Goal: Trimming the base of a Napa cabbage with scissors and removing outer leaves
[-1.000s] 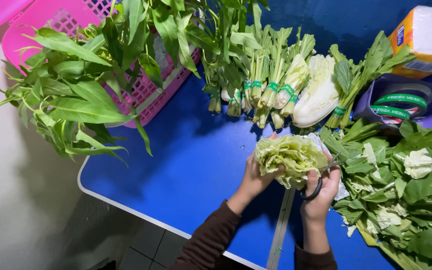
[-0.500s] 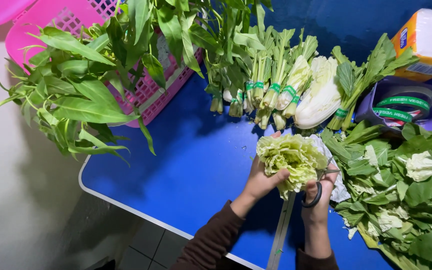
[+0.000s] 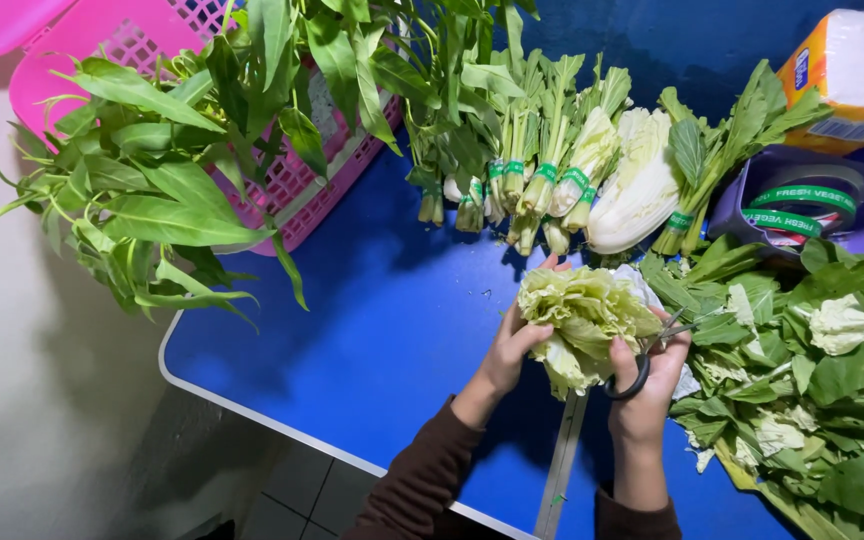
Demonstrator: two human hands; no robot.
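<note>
Left hand [image 3: 508,350], right hand [image 3: 652,378] (both gripping)

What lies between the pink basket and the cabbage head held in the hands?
In the head view, only bare blue table top lies between the pink basket and the cabbage head; long green leaves overhang its left edge.

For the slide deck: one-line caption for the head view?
Left hand grips a pale cabbage while right hand holds scissors over a blue table.
</note>
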